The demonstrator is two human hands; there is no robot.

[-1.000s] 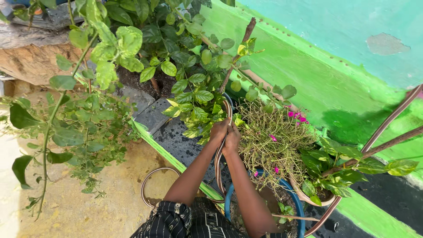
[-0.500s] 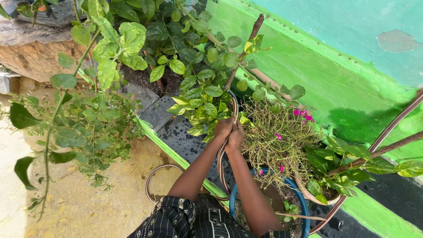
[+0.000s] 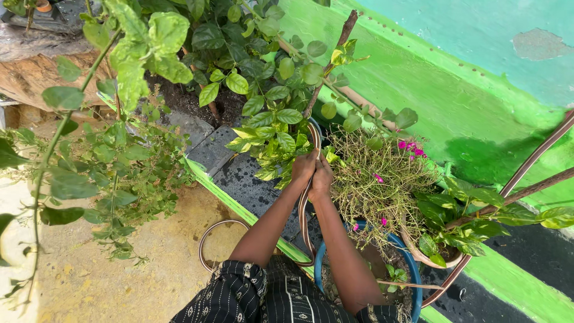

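My left hand (image 3: 304, 168) and my right hand (image 3: 322, 178) are pressed together, both closed around a brown garden hose (image 3: 304, 222). The hose runs up between my forearms and bends over near a leafy green plant (image 3: 270, 136). Its end is hidden among the leaves. To the right of my hands stands a twiggy plant with small pink flowers (image 3: 378, 182). A blue pot (image 3: 405, 274) sits under my right forearm.
A bright green painted ledge (image 3: 233, 210) and green wall (image 3: 430, 96) run diagonally. Hose loops lie on the sandy ground (image 3: 206, 239) and along the right (image 3: 526, 167). A leafy branch (image 3: 89, 149) hangs at left. A bare stick (image 3: 332, 60) rises from the plants.
My hands have stayed together on the hose, shifting slightly up towards the leafy plant. The view has drifted a little.
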